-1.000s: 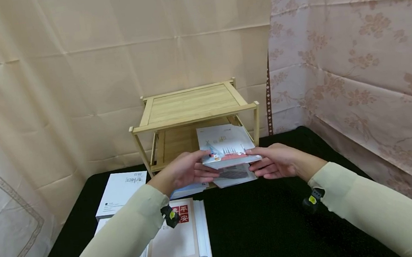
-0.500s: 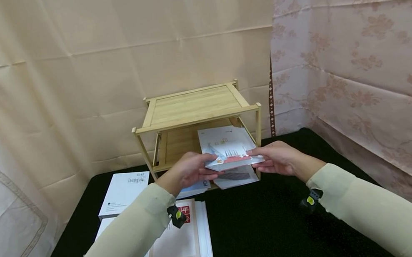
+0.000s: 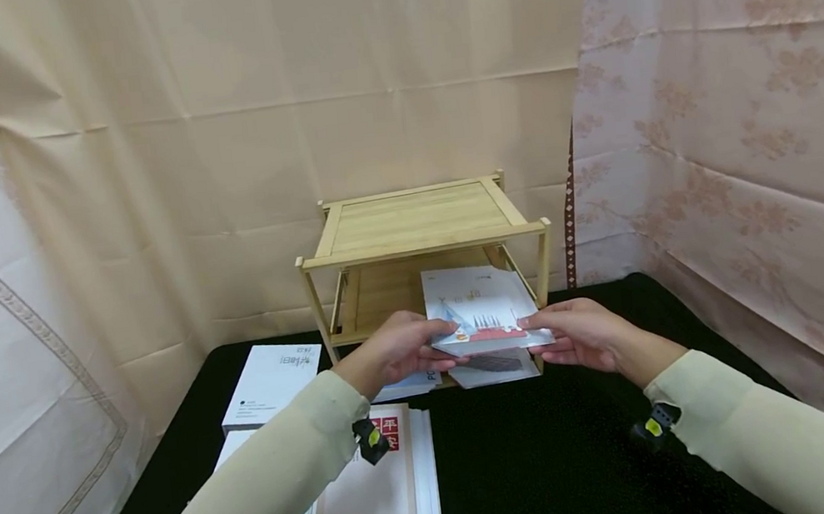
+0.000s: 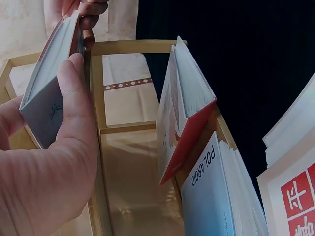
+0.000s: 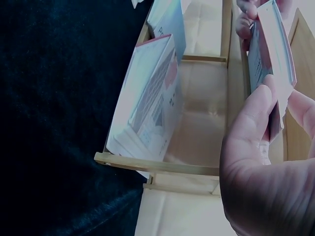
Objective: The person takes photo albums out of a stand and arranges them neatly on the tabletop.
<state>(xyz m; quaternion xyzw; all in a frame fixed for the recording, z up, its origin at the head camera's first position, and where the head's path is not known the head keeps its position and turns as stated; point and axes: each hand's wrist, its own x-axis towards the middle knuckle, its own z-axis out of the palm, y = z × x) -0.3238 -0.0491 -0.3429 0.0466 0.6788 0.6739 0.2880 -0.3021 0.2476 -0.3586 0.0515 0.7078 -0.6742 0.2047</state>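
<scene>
Both hands hold a white book (image 3: 482, 291) with a red and blue drawing near its front edge. The left hand (image 3: 408, 348) pinches its left front corner, thumb on top. On the right front corner, the right hand (image 3: 588, 336) grips it likewise. The book's far part lies over the middle shelf of a wooden rack (image 3: 419, 221); I cannot tell whether it touches that shelf. In the left wrist view, a red-edged book (image 4: 172, 128) and a blue-white POLAROID book (image 4: 209, 191) lie on the bottom shelf below the hands.
Left of the rack, a white book (image 3: 274, 380) lies on the black cloth (image 3: 524, 463). Nearer me is a book with red squares (image 3: 369, 496), beside more white books partly hidden by the left sleeve. Cream curtains (image 3: 237, 166) hang close behind the rack.
The head view has shifted, so the whole scene sits further right and lower. Both hands keep their hold on the white book, which has hardly moved relative to the rack.
</scene>
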